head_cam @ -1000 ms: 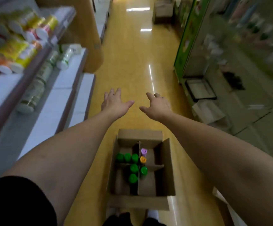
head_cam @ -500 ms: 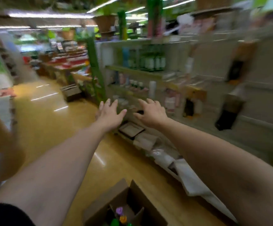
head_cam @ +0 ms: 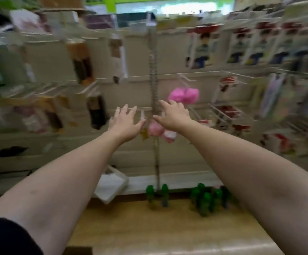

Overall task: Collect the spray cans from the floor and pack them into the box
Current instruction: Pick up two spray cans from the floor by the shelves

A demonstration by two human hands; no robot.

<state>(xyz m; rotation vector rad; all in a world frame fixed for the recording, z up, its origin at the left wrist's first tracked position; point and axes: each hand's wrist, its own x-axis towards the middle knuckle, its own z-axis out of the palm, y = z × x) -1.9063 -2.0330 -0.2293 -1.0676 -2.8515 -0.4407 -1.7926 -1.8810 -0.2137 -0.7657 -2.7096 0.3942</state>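
Holding the left hand (head_cam: 125, 122) and the right hand (head_cam: 173, 116) out front at shelf height, fingers straight and spread, backs up, gripping nothing and touching nothing. Seeing green-capped spray cans (head_cam: 207, 201) standing upright on the floor (head_cam: 131, 221), right against the foot of the shelf unit (head_cam: 177, 181). Splitting them into a pair (head_cam: 165, 195) near centre and a tighter cluster (head_cam: 195, 195) to the right, partly hiding behind the right forearm (head_cam: 260, 181). Not managing an exact count in the cluster thru the blur.

Judging the step as the collect phase, pre-grasp: facing the cans w/ hands free but sitting well above them. Next move prob. calling for:
- dropping both hands to floor level
- wrapping fingers round a can body each
- lifting w/o knocking the neighbours over
- carrying across to the box

Favouring the pair as first pick, being apart from the rest and not masked by an arm. Not seeing the box clearly; noting a dark brown patch (head_cam: 77, 250) at the bottom edge, poss. a flap of it, cannot tell.

Reading labels: getting nothing, w/ blur smearing the whole view.
- Making out a printed figure on the hanging packs (head_cam: 203, 48) upper right, no legible text.
- Spotting pink goods (head_cam: 183, 95) just past the right hand, brand unreadable.
- Noting a white tray (head_cam: 111, 186) lying tilted at the shelf foot, left of the pair, no markings visible.
- Finding the can labels too blurred and small to make out.
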